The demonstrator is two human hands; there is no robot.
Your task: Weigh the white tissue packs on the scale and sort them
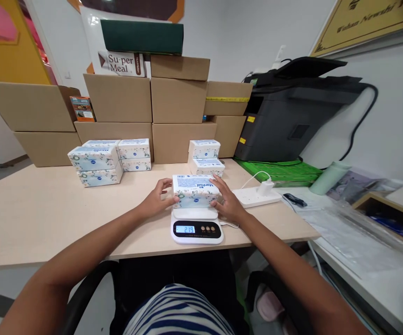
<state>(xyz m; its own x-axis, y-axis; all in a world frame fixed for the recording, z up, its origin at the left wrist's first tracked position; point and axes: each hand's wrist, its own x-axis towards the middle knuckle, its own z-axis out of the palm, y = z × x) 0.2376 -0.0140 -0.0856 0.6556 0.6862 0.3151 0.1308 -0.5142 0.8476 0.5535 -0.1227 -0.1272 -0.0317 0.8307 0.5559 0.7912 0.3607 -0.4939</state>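
A white and blue floral pack of tissues rests on the platform of a white kitchen scale. The scale's lit display appears to read 219. At the pack's left end is my left hand, with its thumb at the front corner and its fingers curled by the side. My right hand grips the right end, fingers over the top edge and thumb on the front face. Behind it, two similar tissue packs are stacked. More tissue packs stand in stacks at the back left of the table.
Cardboard boxes are piled along the table's back edge. A white power strip with a plugged-in charger lies right of the scale. Farther right are a large black printer, a green cup and a side desk with papers.
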